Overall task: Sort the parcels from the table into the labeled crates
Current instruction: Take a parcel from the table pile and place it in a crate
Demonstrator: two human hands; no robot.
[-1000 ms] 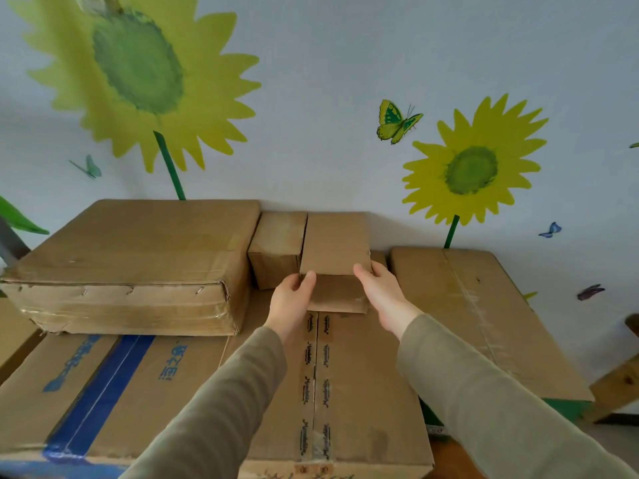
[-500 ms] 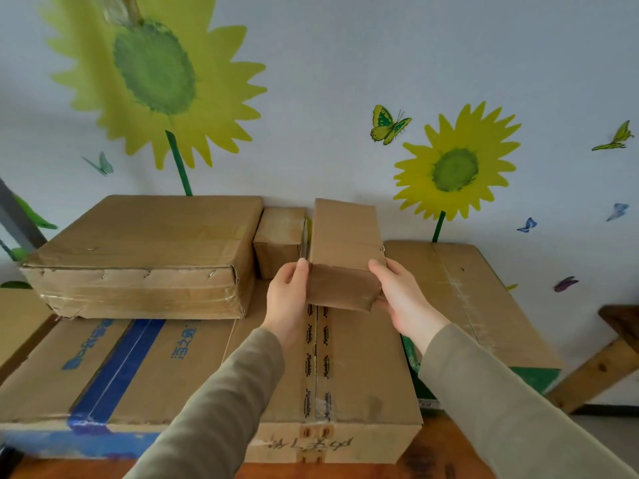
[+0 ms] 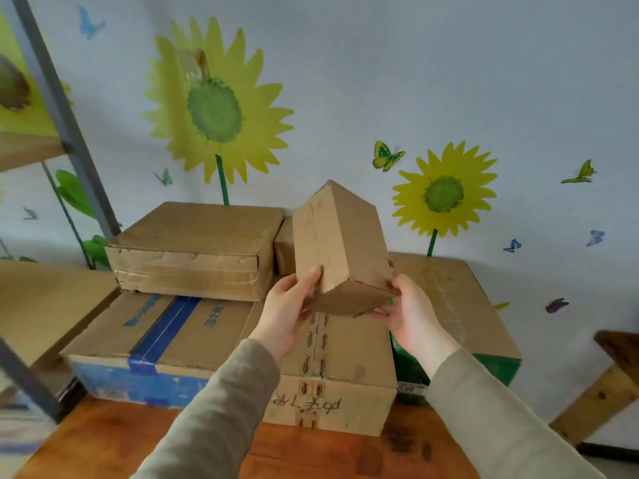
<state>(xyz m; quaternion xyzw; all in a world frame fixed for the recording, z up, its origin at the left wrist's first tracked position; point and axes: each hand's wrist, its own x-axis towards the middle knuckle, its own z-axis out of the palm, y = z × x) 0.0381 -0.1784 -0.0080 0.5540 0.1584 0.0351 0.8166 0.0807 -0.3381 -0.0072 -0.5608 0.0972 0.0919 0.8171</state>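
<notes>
Wall point(image 3: 449, 63) is pale blue-grey and covered in stickers. Big sunflower point(image 3: 214, 112) toward the left with a green stem, and something clear and shiny stuck near its top, can't tell what. A smaller sunflower point(image 3: 444, 193) sits lower down to the right. Between them there's a yellow-green butterfly point(image 3: 387, 155), and another one point(image 3: 581, 172) further right. Two little blue butterflies point(image 3: 511, 245) are near the small flower's stem, with a purple one point(image 3: 556, 304) below them. A teal butterfly point(image 3: 164, 177) is left of the big stem. At the far left a grey metal shelf post point(image 3: 58, 102) runs diagonally, with wooden shelf boards point(image 3: 41, 305) on it and green leaf stickers point(image 3: 74, 193) behind. A wooden frame point(image 3: 619, 357) pokes in at the right edge.
</notes>
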